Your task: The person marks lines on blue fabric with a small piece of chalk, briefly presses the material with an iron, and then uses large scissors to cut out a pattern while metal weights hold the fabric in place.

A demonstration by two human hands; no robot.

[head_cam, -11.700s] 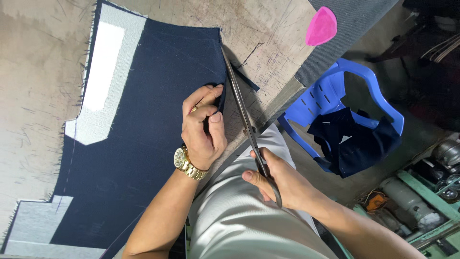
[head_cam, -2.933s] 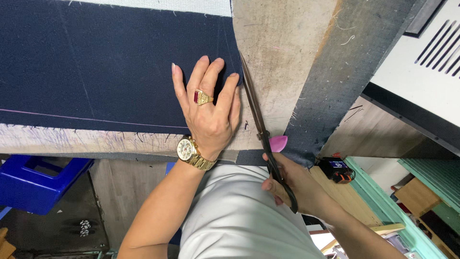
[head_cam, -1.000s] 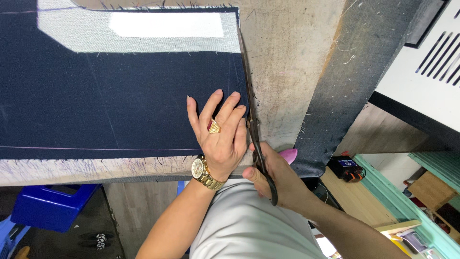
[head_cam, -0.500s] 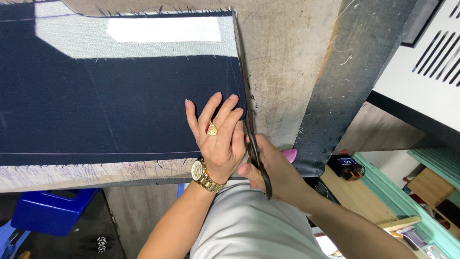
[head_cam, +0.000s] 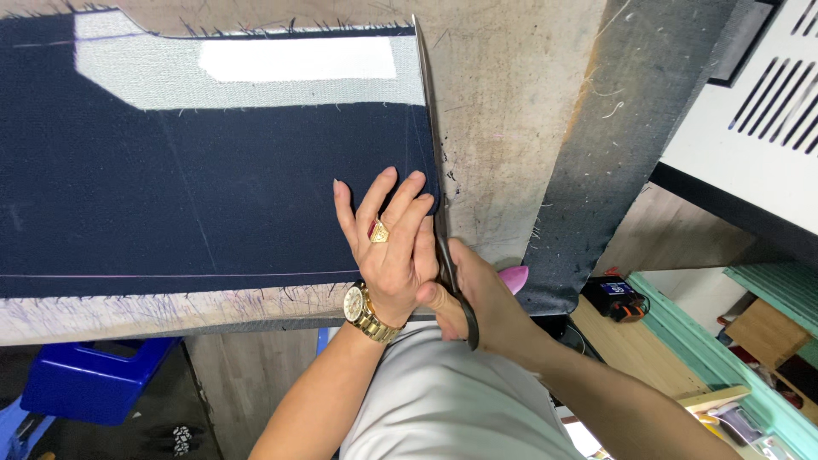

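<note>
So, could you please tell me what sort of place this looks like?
Probably a tailoring or garment workshop: a chalk-marked dark navy cloth panel lies on a worn, thread-strewn cutting table, the left hand presses it flat, and the right hand works long black-handled shears along its edge.

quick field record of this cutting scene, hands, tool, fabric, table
left hand: flat on the navy fabric, fingers spread, beside its right edge; gold ring and gold watch
right hand: grips the scissors by the handles
scissors: long blades running along the fabric's right edge, tips near the top corner
fabric: dark navy, spread flat, pale grey panel at the top, thin chalk lines, frayed edges
table: worn, with loose threads
below table: blue plastic stool
</note>
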